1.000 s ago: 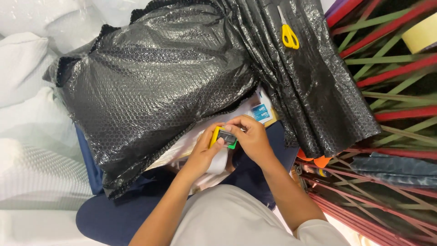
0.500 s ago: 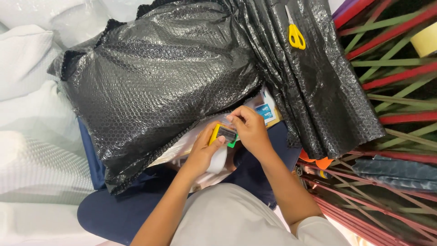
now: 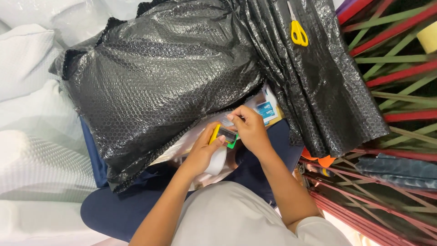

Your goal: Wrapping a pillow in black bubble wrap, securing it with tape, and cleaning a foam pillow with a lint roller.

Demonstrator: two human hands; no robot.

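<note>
My left hand (image 3: 204, 152) grips a yellow and green tape dispenser (image 3: 224, 135) with a roll of clear tape below it. My right hand (image 3: 249, 128) pinches at the dispenser's top edge, fingers closed on it. Both hands work just under the lower edge of a large parcel wrapped in black bubble wrap (image 3: 159, 86) that rests on my lap. A small box with a blue and white label (image 3: 266, 110) lies right behind my right hand.
More folded black bubble wrap (image 3: 318, 86) hangs at the right, with yellow-handled scissors (image 3: 298, 32) lying on it. A red and green strapped rack (image 3: 396, 68) stands at the right. White foam sheets (image 3: 32, 114) fill the left. A roll of beige tape (image 3: 429, 38) sits at the far right.
The view has shifted slightly; my hands stay together on the tape dispenser, with the right fingers moving a little along its top.
</note>
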